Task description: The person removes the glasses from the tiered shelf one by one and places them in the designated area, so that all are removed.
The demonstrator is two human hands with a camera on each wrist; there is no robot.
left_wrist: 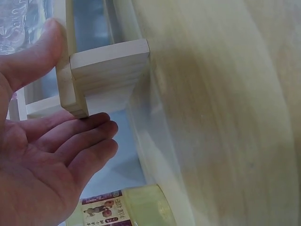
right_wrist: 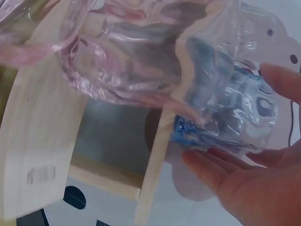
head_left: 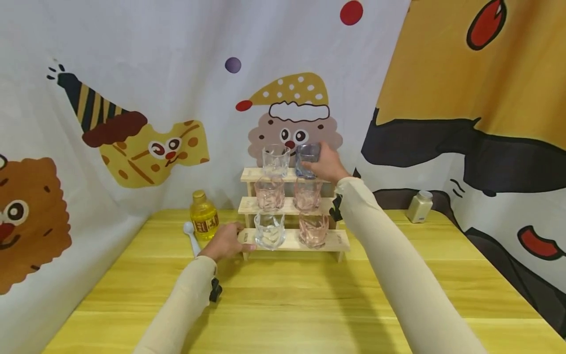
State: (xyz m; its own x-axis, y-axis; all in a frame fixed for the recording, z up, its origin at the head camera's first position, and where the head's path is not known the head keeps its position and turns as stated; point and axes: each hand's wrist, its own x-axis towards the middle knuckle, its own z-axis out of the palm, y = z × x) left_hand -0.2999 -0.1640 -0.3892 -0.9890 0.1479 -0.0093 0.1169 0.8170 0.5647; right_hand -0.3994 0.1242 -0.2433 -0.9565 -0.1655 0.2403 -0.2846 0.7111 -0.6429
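A three-tier wooden stand (head_left: 289, 242) holds drinking glasses in pairs. On its top step, my right hand (head_left: 330, 164) grips a blue glass (head_left: 308, 152), thumb on one side and fingers on the other. Beside it stands a clear glass (head_left: 276, 161). Two pink glasses, the left one (head_left: 270, 194) and the right one (head_left: 307, 195), occupy the middle step. The bottom step carries a clear glass (head_left: 269, 231) and a pink glass (head_left: 313, 231). My left hand (head_left: 226, 242) holds the bottom step's left end, its board (left_wrist: 110, 61) between thumb and fingers.
A yellow bottle (head_left: 204, 216) stands left of the stand, with a white spoon (head_left: 191, 237) next to it. Toward the back right of the wooden table (head_left: 283, 305) is a small pale jar (head_left: 419, 207). A printed cloth (head_left: 177, 59) hangs behind.
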